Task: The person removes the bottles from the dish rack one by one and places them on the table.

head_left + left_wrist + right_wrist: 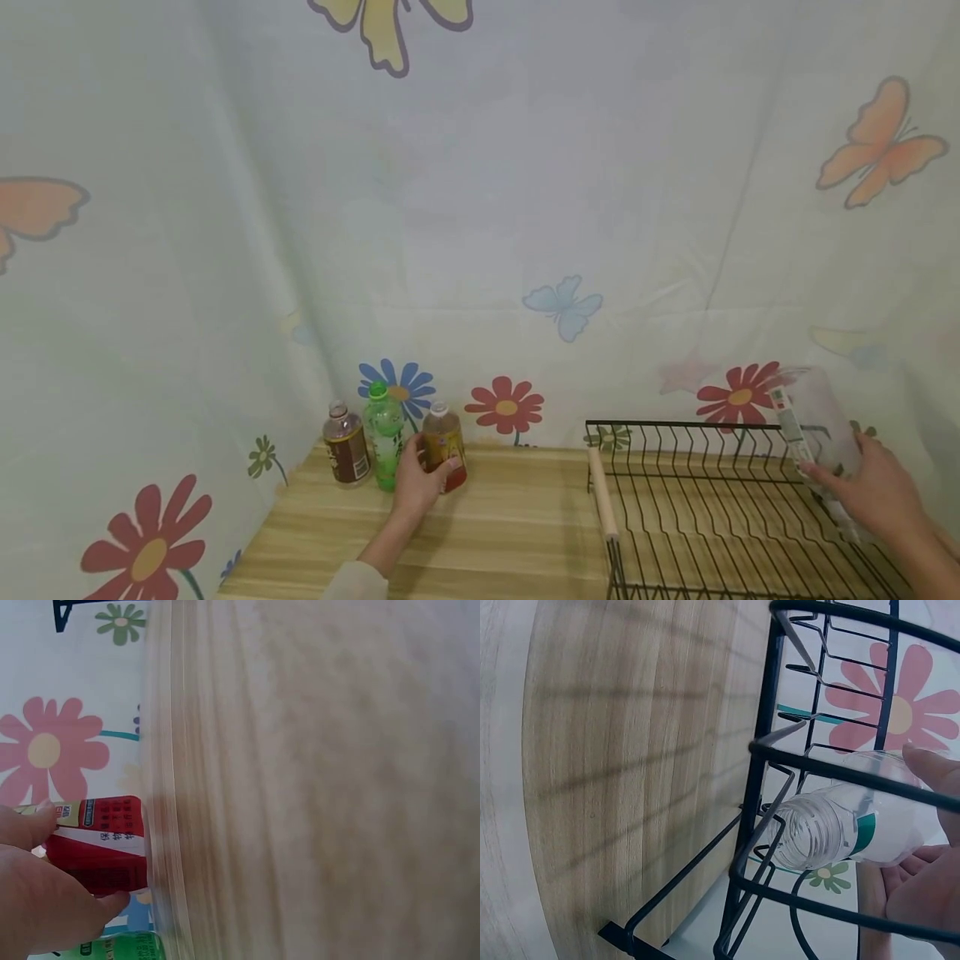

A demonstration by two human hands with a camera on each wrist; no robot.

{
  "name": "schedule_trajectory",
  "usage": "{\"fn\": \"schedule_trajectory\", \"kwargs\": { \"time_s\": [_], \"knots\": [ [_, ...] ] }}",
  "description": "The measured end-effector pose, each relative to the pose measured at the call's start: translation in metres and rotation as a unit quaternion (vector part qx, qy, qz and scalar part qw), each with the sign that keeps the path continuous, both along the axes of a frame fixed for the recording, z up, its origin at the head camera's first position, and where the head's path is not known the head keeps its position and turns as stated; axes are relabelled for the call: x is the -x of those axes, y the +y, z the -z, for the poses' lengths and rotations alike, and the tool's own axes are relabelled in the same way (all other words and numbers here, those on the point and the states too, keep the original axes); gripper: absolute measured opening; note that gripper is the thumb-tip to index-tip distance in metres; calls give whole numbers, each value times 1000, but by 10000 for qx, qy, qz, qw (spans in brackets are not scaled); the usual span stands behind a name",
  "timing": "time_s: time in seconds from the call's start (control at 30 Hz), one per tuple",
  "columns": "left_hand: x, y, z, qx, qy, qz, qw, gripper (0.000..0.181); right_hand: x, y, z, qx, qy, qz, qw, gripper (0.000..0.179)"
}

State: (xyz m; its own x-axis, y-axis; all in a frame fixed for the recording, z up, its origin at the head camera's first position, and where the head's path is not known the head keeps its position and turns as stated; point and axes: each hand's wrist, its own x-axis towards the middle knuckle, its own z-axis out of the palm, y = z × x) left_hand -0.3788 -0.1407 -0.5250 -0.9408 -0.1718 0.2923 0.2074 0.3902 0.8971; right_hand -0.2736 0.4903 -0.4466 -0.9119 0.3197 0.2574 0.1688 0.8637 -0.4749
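In the head view, my left hand grips a small bottle with a yellow and red label. The left wrist view shows its red lower label between thumb and fingers, its base at the tabletop. Beside it stand a green bottle and a brown-labelled clear bottle, both uncapped. At the right, my right hand holds a clear plastic bottle upside down at the black wire rack. Its open mouth shows behind the rack's wires; whether it touches them I cannot tell.
The rack has a pale wooden handle on its left side and upright wire dividers. It stands on a wood-grain table. A curtain with flowers and butterflies hangs right behind the table and along its left.
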Motion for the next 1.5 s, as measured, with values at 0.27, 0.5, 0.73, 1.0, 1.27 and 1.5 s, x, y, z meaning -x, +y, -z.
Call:
{"fn": "schedule_trajectory", "kwargs": {
  "time_s": [0.27,0.5,0.73,1.0,1.27,1.5],
  "knots": [
    [-1,-1,1,-5,-170,-47,9998,75,0,-2,2,76,-109,28,9999,108],
    [-1,1,0,121,-245,103,9996,75,0,-1,2,-43,46,-65,10000,104],
    [1,0,-3,251,-338,269,9988,75,0,-2,-2,-126,87,-127,9998,102],
    [0,-2,-2,249,-270,446,9983,75,1,-2,-2,-14,91,-101,9999,97],
    [1,-2,0,282,-269,407,9984,76,0,-2,1,-146,202,-85,9997,96],
    [3,-5,1,324,-361,393,9980,77,1,-5,2,-324,316,-33,9990,94]
  ]
}}
